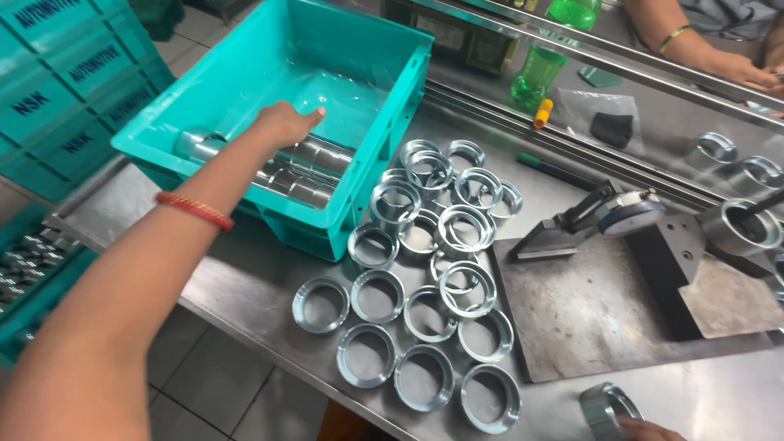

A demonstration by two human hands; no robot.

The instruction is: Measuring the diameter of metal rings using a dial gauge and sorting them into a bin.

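My left hand [286,122] reaches into a tilted teal plastic crate [392,114], fingers apart just above a row of shiny metal rings [306,167] lying along its lower wall. A red thread band circles that wrist. Only the fingertips of my right hand [649,430] show at the bottom edge, closed on one metal ring [604,406]. Between the two hands, several loose metal rings [425,269] lie flat and stacked on the steel table [245,286].
A dark metal gauge plate [588,318] with a dial indicator [633,214] and a ring on its fixture [739,227] sits at right. Green bottles [535,75], a pen and a rail lie behind. Another person's hand [727,65] rests at top right. Stacked teal crates [57,82] stand left.
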